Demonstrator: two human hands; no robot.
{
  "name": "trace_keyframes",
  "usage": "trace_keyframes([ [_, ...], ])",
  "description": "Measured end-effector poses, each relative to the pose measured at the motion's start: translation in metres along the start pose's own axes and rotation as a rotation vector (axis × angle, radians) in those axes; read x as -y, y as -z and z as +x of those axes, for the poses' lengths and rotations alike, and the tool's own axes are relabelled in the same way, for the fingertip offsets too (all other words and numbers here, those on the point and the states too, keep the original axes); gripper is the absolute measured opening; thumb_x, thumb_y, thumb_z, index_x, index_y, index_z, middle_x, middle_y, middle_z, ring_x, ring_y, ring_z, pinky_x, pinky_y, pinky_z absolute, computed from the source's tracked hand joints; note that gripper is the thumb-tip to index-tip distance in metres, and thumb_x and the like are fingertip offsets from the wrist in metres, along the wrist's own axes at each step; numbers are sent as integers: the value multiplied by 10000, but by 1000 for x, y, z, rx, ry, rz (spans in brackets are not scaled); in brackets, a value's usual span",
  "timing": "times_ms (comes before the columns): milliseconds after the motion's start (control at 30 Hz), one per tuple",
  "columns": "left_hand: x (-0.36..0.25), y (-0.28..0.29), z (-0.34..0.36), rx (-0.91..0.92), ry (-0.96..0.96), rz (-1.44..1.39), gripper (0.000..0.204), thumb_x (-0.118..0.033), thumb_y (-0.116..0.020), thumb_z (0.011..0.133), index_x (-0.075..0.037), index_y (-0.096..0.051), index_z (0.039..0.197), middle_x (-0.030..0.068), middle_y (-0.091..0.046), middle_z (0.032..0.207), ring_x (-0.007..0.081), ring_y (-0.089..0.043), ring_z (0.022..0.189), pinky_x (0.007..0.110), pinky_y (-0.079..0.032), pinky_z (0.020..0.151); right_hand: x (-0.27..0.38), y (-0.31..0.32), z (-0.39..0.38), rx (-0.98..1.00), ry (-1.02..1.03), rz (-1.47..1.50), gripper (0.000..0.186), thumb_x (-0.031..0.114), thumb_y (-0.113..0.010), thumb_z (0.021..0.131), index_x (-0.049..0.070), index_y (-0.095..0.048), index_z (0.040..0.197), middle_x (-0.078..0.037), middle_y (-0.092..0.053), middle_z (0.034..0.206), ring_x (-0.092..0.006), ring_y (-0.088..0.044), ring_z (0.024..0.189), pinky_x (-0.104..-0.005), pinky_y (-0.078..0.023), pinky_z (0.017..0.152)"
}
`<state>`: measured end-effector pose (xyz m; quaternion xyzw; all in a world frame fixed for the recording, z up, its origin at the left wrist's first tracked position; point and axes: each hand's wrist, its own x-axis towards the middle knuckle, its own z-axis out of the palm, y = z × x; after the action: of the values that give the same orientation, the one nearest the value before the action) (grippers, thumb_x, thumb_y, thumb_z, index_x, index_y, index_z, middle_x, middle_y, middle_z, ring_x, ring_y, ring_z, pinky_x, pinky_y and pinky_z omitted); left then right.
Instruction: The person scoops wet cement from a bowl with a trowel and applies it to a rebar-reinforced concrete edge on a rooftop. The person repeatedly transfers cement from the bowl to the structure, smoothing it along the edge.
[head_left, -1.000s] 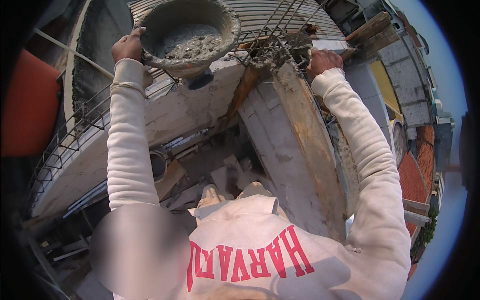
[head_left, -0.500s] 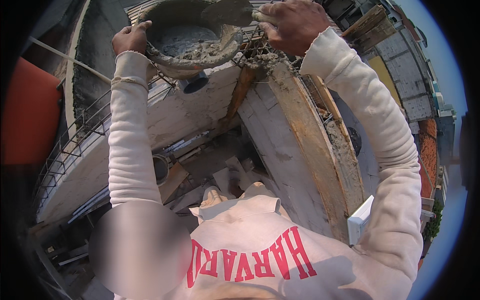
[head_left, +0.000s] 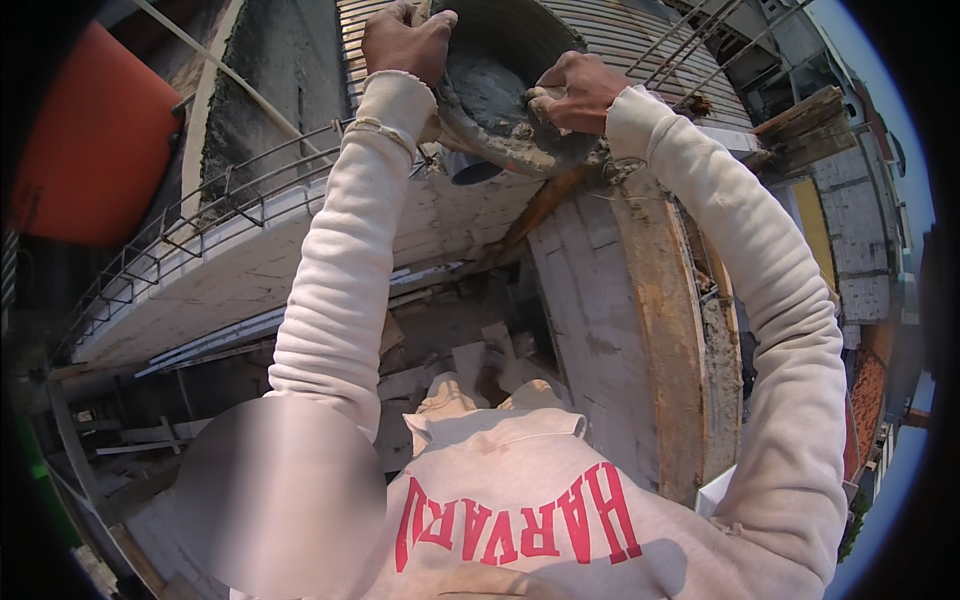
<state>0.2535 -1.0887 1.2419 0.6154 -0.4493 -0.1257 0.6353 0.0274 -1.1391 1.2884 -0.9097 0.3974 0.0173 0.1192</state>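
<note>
A mortar-caked bucket [head_left: 515, 157] is tilted toward me at the top of the view, above the corner where two walls meet. Wet grey mortar [head_left: 487, 80] lies inside it. My left hand [head_left: 408, 42] is closed on the bucket's left rim. At the right side of the bucket my right hand [head_left: 580, 92] is closed, with a greyish handle end at its thumb. That handle matches the trowel seen earlier; its blade does not show clearly now. Under the bucket, a grey pipe end [head_left: 474, 170] sticks out by the wall.
A rebar cage [head_left: 230, 195] runs along the left wall top. Wooden formwork boards [head_left: 655, 330] edge the right wall [head_left: 590, 290]. A large orange-red container [head_left: 95, 135] stands far left, and corrugated roofing [head_left: 660, 25] lies beyond the bucket. Scrap boards [head_left: 470, 360] lie far below.
The bucket has moved right and tipped more toward me, my left hand moving with it. My right hand has come down and left to the bucket's side; the trowel blade no longer shows clearly.
</note>
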Motion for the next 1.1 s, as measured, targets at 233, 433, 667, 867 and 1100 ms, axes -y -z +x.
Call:
trace_keyframes([
  [233,16,-9,3,-67,-90,42,362,-270,-757,845,3,-758,1083,164,-759,1018,267,-710,928,390,-549,818,-10,-4,-6,78,-51,384,434,307,-694,973,4,-714,1283,-85,-693,726,-95,-588,521,-241,-480,460],
  [433,24,17,7,-77,57,57,355,-308,-831,815,0,-751,973,70,-705,883,166,-618,778,330,-497,710,-31,7,-30,169,25,875,263,303,-764,910,72,-789,1034,39,-602,645,-44,-447,511,-257,-310,454],
  [667,67,47,9,-82,302,8,393,-343,-902,785,0,-749,901,-9,-669,786,87,-549,668,272,-457,638,-46,33,-48,77,49,753,328,331,-721,954,34,-764,1087,11,-593,636,-34,-468,469,-215,-357,406],
  [867,59,45,6,-119,354,-7,408,-321,-898,780,17,-776,974,30,-715,840,116,-590,738,291,-497,737,-89,75,-91,6,-23,665,355,341,-692,971,11,-755,1088,-26,-604,639,-45,-511,448,-204,-405,377],
  [1100,68,43,24,-88,402,42,460,-314,-898,761,27,-782,1047,76,-758,974,161,-657,858,305,-514,843,-155,110,-175,58,-365,686,297,338,-677,956,49,-740,925,-18,-591,611,-62,-517,422,-223,-371,357],
])
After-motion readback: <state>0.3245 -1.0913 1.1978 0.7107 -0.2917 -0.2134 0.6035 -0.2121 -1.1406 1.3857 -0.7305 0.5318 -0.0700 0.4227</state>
